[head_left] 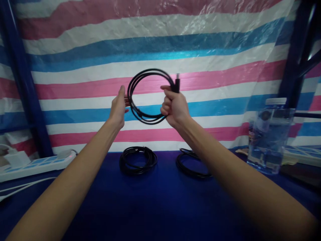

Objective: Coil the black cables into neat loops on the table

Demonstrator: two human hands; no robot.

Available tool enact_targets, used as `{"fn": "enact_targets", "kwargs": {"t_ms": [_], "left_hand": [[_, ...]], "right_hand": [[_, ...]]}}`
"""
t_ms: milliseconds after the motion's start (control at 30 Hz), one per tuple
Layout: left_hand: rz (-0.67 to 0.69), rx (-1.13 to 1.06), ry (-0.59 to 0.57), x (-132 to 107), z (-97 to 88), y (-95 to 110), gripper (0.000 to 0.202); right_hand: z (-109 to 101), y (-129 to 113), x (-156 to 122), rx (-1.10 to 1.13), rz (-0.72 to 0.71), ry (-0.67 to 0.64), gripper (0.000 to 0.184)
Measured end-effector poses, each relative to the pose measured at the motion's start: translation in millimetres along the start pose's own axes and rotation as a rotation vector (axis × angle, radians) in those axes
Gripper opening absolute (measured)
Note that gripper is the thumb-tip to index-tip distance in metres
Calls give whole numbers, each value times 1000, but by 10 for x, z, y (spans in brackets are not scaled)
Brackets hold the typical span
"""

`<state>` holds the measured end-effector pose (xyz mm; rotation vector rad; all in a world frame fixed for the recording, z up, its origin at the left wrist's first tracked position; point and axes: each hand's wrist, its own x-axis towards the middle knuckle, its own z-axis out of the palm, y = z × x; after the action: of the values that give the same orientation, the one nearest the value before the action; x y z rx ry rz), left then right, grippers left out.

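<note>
Both my arms reach out over a dark blue table. A coiled black cable is held up in the air in front of a striped tarp. My right hand is closed in a fist round the coil's right side, with a plug end sticking up above the thumb. My left hand has its fingers stretched out and touches the coil's left side. Two more coiled black cables lie on the table below, one under my left hand and one partly hidden by my right forearm.
A white power strip with a lit red switch and a plugged-in white charger lies at the left. A clear plastic water bottle stands at the right. Dark blue metal posts frame both sides.
</note>
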<state>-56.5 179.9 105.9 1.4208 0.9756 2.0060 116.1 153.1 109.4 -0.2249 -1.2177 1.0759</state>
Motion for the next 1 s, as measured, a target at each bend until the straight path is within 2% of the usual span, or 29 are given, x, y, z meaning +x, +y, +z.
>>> {"fn": "enact_targets", "kwargs": {"t_ms": [33, 67, 133, 167, 200, 233, 267, 367, 433, 500, 567, 633, 700, 767, 833, 900, 1000], "left_hand": [[-96, 2, -22, -10, 12, -17, 48], [-215, -8, -101, -33, 36, -28, 55], [-396, -94, -371, -112, 120, -22, 65], [-416, -175, -492, -164, 179, -1, 67], [-389, -276, -559, -217, 243, 31, 65], [-332, -383, -559, -269, 306, 75, 61], [-271, -478, -497, -313, 361, 124, 56], [-208, -608, -251, -378, 429, 274, 41], [-232, -618, -197, -355, 376, 346, 36], [-263, -621, -210, -291, 266, 392, 34], [-267, -613, -201, -211, 138, 422, 32], [-251, -558, -131, -150, 35, 438, 30], [-269, -460, -62, -133, -9, 439, 28], [-320, -365, -66, -164, 15, 424, 26], [-360, -321, -126, -222, 78, 404, 28], [-381, -321, -183, -272, 133, 396, 33], [-421, -339, -322, -287, 133, 428, 38]], "right_hand": [[-10, -33, 18, 21, -46, 35, 10], [-30, -62, 35, 39, -78, 59, 10], [-80, -95, 64, 68, -102, 103, 10], [-100, -92, 73, 81, -96, 130, 11], [-112, -74, 78, 88, -84, 162, 11], [-113, -42, 79, 89, -67, 195, 12], [-104, 1, 76, 81, -53, 223, 13], [-36, 135, 55, 33, -23, 223, 15], [6, 169, 41, -9, 13, 148, 15], [11, 138, 35, -81, 60, 53, 16], [-27, 69, 35, -186, 102, -57, 23], [-90, 8, 41, -295, 114, -149, 33], [-147, -8, 49, -381, 70, -142, 38], [-177, 26, 61, -459, 32, -53, 35], [-184, 82, 79, -554, 36, 9, 30], [-190, 119, 105, -654, 30, 17, 27], [-236, 100, 150, -756, -69, -37, 31]]}}
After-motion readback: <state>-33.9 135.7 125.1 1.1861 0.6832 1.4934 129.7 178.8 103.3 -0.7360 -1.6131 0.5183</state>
